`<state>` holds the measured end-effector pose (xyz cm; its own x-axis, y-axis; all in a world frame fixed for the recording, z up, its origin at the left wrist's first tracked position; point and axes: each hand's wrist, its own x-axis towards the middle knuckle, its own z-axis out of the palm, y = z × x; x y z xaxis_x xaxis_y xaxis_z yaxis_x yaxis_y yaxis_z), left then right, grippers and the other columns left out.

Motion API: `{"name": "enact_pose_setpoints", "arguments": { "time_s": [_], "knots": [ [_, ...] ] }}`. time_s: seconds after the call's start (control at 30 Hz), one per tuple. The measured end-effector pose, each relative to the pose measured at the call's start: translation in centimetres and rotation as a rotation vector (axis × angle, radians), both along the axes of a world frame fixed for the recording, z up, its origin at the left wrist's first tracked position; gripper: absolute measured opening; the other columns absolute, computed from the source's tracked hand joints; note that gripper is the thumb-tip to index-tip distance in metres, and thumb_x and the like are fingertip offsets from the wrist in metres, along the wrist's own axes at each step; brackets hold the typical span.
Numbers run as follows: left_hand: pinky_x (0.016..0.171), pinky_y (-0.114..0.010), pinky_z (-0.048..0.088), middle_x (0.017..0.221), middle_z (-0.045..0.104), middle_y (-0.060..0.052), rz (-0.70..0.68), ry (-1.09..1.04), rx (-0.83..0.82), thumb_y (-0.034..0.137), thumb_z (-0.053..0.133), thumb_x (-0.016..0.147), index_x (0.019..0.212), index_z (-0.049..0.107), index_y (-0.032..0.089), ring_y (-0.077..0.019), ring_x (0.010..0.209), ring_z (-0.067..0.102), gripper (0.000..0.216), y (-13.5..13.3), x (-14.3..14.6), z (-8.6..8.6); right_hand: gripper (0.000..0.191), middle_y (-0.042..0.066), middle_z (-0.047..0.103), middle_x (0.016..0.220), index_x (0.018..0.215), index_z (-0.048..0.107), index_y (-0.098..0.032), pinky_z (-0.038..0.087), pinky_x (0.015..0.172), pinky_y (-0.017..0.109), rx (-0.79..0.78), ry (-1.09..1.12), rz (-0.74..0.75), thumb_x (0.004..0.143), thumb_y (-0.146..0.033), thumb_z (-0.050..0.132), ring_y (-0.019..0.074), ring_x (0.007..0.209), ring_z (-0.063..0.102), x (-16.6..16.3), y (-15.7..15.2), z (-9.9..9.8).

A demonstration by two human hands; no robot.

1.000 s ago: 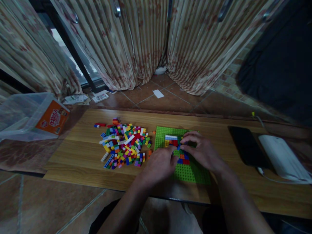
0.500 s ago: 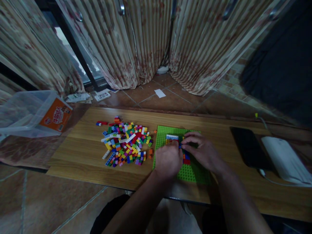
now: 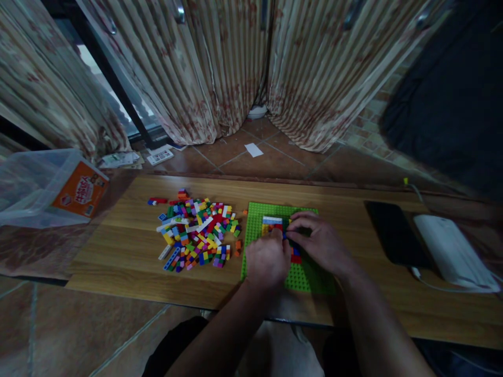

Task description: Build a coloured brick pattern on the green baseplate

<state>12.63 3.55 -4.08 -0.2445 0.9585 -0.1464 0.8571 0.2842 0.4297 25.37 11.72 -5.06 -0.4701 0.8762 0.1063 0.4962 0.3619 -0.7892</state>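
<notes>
A green studded baseplate (image 3: 306, 277) lies on a low wooden table (image 3: 129, 256). A small build of white, yellow, red and blue bricks (image 3: 272, 222) stands on its far part. My left hand (image 3: 268, 260) rests on the plate with fingers curled, fingertips pressing at the bricks. My right hand (image 3: 320, 243) comes from the right, fingers pinched together at the same spot. What either hand grips is hidden between them. A heap of loose coloured bricks (image 3: 196, 230) lies to the left of the plate.
A clear plastic tub with an orange label (image 3: 58, 191) lies on its side at the far left. A black phone (image 3: 395, 233) and a white device with a cable (image 3: 451, 254) sit at the table's right. Striped curtains (image 3: 220, 68) hang behind, above a tiled floor.
My left hand has moved up onto the baseplate toward the bricks. My right hand stays pinched at the build. The view has shifted slightly.
</notes>
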Motion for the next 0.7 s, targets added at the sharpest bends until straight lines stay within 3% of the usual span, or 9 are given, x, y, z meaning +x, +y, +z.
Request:
{"name": "enact_pose_setpoints", "arguments": {
  "time_s": [0.2, 0.7],
  "knots": [
    [0.066, -0.03, 0.048, 0.087, 0.075, -0.008, 0.023, 0.045, -0.008, 0.032, 0.047, 0.095, 0.098, 0.066, 0.022, -0.0252, 0.084, 0.073, 0.022, -0.11, 0.38, 0.4, 0.007, 0.006, 0.066, 0.1, 0.071, 0.071, -0.023, 0.045, 0.093, 0.043, 0.014, 0.023, -0.012, 0.077, -0.025, 0.068, 0.0229, 0.098, 0.063, -0.23, -0.01, -0.21],
    [0.065, -0.033, 0.049, 0.084, 0.075, -0.009, 0.037, 0.002, 0.012, 0.033, 0.048, 0.093, 0.096, 0.068, 0.021, -0.0277, 0.081, 0.073, 0.024, -0.02, 0.21, 0.24, 0.009, 0.007, 0.067, 0.1, 0.066, 0.07, -0.022, 0.047, 0.09, 0.042, -0.047, 0.025, -0.122, 0.071, -0.029, 0.065, 0.0237, 0.093, 0.064, -0.73, -0.16, -0.35]
  ]
}}
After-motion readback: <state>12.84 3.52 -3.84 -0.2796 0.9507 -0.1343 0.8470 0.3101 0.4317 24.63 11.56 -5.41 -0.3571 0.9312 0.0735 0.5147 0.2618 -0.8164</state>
